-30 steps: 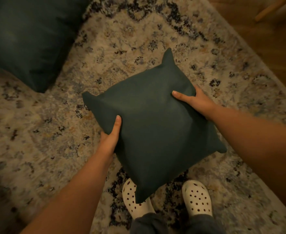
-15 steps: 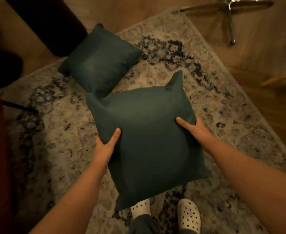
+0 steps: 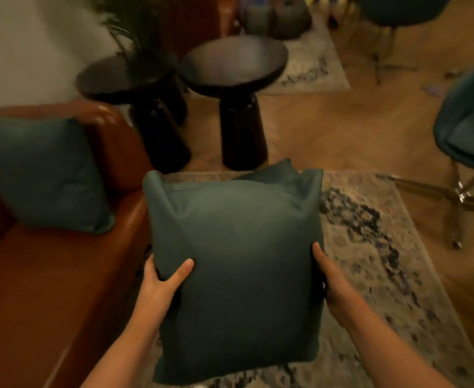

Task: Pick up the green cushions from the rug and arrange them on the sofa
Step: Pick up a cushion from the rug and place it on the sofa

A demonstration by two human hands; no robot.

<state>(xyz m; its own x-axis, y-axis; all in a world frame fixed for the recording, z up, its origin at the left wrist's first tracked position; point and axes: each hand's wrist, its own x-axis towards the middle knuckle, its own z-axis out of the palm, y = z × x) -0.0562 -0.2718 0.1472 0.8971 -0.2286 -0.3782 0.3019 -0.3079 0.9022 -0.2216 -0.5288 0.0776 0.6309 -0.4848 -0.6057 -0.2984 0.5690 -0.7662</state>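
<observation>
Both hands are holding a green cushion (image 3: 235, 264) upright off the rug (image 3: 370, 247), in front of the body and just beside the sofa (image 3: 48, 289) seat edge. Left hand (image 3: 161, 287) is pinching the cushion's left edge, thumb pressed on the front face, the other fingers hidden behind. Right hand (image 3: 332, 284) is clamping the right edge, mostly tucked behind the fabric, only the thumb side showing. A second cushion (image 3: 42, 175) is already leaning against the sofa back by the armrest. A green corner (image 3: 275, 170) is peeking out behind the held cushion's top; probably another cushion lying on the rug, but the frame is blurry and most of it is hidden.

Risks from here, as judgement:
- Grip is only at the lower side edges, so the soft top is flopping; on a quick swing to the left it could fold over and slip out of the hands.
- The leather seat is looking slick and sloped toward the front; a cushion set too close to the edge could slide off back to the rug.
- Placing it hard against the second cushion could knock that one over.
- The held cushion is blocking the view of the floor, so tripping on whatever is lying behind it is possible.
- Two black stools (image 3: 230, 88) are standing near the armrest; a wide swing could clip them.
</observation>
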